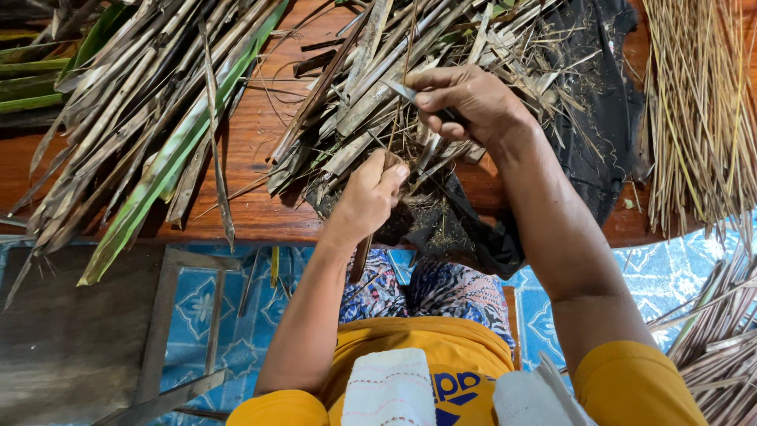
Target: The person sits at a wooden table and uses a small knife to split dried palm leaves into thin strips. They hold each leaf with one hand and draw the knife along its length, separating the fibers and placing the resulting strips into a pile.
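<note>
In the head view, the left hand point(369, 193) is closed in a fist around the lower end of a thin dry leaf strip point(392, 118), just above the near edge of the reddish wooden platform point(252, 134), while the right hand point(465, 99) is pressed together around a small knife point(402, 91) whose blade touches the strip higher up. A heap of dry leaf trimmings point(410, 47) lies under both hands beside a black sheet point(599, 118), long green and brown leaves point(150, 118) cover the left end, and a bundle of stripped pale ribs point(698, 102) lies at the right end.

Dry palm leaves point(134, 118) cover the wooden platform point(252, 142).
</note>
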